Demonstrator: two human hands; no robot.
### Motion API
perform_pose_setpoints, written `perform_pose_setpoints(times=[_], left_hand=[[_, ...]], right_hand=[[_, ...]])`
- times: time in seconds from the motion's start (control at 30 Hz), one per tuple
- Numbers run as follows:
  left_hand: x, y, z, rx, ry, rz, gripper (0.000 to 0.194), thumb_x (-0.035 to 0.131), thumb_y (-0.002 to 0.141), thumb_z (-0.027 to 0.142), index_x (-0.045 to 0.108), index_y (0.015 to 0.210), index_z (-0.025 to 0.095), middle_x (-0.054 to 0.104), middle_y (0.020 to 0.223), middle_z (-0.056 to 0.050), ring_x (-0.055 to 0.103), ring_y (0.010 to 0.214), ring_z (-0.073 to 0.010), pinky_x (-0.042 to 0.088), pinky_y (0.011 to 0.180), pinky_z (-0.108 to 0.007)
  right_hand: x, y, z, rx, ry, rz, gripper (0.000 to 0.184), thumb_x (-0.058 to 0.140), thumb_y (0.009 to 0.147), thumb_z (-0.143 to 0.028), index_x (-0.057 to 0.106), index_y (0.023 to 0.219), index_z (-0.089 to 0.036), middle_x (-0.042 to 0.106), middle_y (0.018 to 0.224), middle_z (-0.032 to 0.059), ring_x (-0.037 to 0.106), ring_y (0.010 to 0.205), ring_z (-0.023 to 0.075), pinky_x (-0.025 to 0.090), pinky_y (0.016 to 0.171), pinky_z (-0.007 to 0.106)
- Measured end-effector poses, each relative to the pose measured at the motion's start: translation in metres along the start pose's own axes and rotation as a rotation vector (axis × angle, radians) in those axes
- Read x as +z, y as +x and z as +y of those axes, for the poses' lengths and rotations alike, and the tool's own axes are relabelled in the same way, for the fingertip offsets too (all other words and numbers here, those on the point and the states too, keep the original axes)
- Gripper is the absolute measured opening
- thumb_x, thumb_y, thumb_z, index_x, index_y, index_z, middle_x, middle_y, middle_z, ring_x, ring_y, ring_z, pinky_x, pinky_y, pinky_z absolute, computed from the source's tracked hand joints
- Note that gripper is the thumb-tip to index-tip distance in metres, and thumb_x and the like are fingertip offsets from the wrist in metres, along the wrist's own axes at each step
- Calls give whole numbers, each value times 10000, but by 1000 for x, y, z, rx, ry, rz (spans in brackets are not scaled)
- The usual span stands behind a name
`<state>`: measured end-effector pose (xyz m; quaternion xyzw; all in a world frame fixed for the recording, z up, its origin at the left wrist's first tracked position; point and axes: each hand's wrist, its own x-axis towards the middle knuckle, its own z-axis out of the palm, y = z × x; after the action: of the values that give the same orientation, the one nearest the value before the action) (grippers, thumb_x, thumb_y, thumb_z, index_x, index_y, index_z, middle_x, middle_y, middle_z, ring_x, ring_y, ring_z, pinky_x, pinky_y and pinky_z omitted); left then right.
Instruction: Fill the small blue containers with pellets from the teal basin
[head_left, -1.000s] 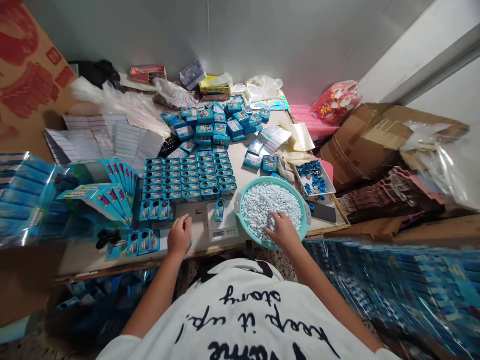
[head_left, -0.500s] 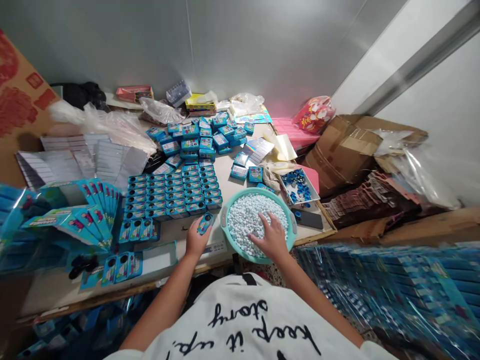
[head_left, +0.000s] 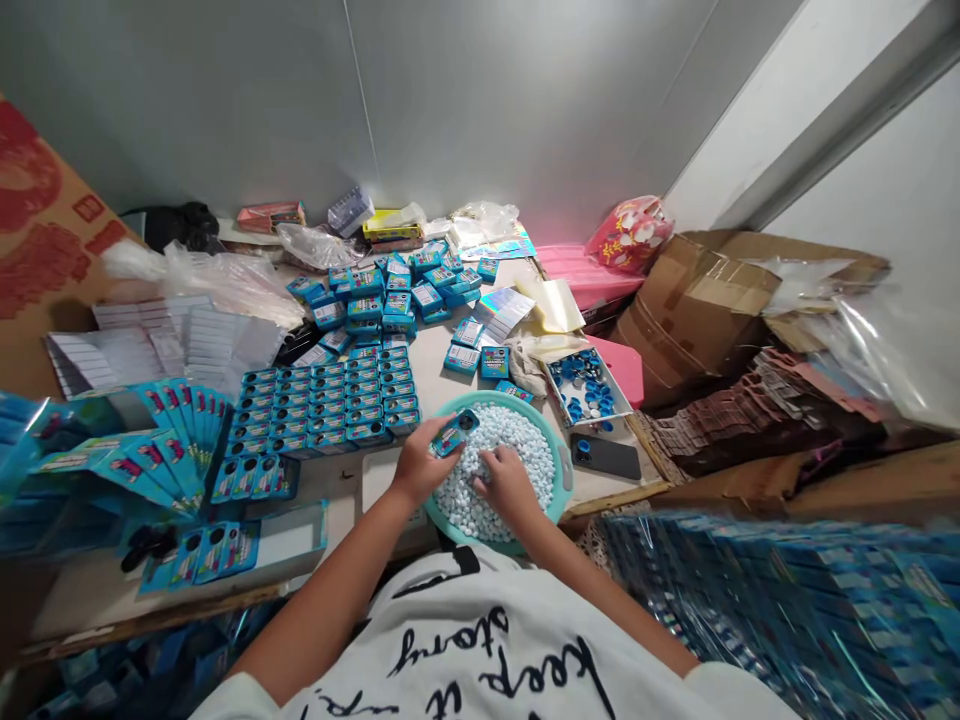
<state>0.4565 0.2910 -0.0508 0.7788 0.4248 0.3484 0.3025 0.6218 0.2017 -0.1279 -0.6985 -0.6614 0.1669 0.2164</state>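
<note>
My left hand grips a small blue box with a dark round spot on its face, held tilted over the left rim of a turquoise basin. White pellets fill the basin. Over them, my right hand has its fingers curled inward and closed on some pellets; how many is hidden. Left of the basin, similar small boxes stand packed in rows on the table. A shallow white tray behind the basin on the right holds blue caps.
A loose heap of blue boxes lies farther back. A dark phone rests by the table's right edge. Folded blue cartons stand at the left, near an open carton. Brown cardboard boxes stand to the right.
My left hand has brought the small box rightward over the basin's rim. My right hand's spread fingers have curled together among the pellets. The camera view has shifted slightly.
</note>
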Motion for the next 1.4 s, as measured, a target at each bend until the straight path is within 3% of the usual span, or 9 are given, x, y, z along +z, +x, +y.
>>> perform_pose_setpoints(times=[0.13, 0.3, 0.43, 0.6, 0.87, 1.03, 1.4], left_hand=[[22, 1, 1, 3, -19, -62, 452, 703, 812, 258, 650, 1259, 222, 696, 1217, -74, 651, 1139, -233, 516, 1028, -374], [28, 0, 2, -42, -11, -73, 492, 730, 765, 236, 661, 1252, 224, 699, 1177, -78, 655, 1112, -249, 527, 1002, -395], [26, -2, 7, -73, -9, -73, 492, 731, 769, 239, 658, 1256, 230, 697, 1172, -72, 652, 1103, -242, 523, 1001, -395], [27, -4, 16, -84, -14, -105, 503, 742, 749, 210, 674, 1246, 228, 697, 1176, -78, 648, 1099, -248, 515, 1000, -391], [35, -1, 48, -44, -39, -158, 534, 732, 715, 171, 670, 1243, 217, 702, 1152, -73, 652, 1081, -233, 511, 989, -361], [37, 4, 59, -37, -9, -145, 543, 733, 708, 171, 674, 1244, 230, 699, 1129, -76, 648, 1053, -235, 507, 961, -365], [41, 5, 61, -38, 28, -129, 570, 757, 678, 188, 684, 1242, 231, 670, 1025, -71, 631, 966, -227, 505, 886, -350]], right_hand=[[2, 8, 12, -66, 99, -31, 174, 656, 819, -185, 655, 992, -204, 544, 972, 60, 518, 873, 223, 413, 784, 307], [-8, 12, 24, -108, 315, -28, 97, 609, 841, -192, 650, 925, -215, 585, 911, 36, 543, 785, 191, 411, 718, 278], [-30, 16, 23, -29, 547, 93, 128, 563, 892, -302, 651, 913, -211, 655, 891, 53, 593, 840, 222, 443, 770, 314], [-63, 31, 4, 145, 874, 281, 257, 561, 916, -438, 625, 832, -203, 583, 668, -14, 517, 612, 166, 415, 610, 279], [-93, 67, -25, 251, 1374, 489, 250, 583, 875, -398, 560, 750, -183, 511, 652, -32, 426, 521, 96, 354, 486, 224], [-100, 74, -25, 296, 1520, 552, 229, 605, 829, -355, 539, 700, -178, 512, 673, -30, 450, 529, 88, 363, 488, 213], [-99, 73, -21, 338, 1621, 493, 174, 633, 782, -297, 563, 679, -176, 541, 617, -31, 508, 552, 106, 428, 535, 220]])
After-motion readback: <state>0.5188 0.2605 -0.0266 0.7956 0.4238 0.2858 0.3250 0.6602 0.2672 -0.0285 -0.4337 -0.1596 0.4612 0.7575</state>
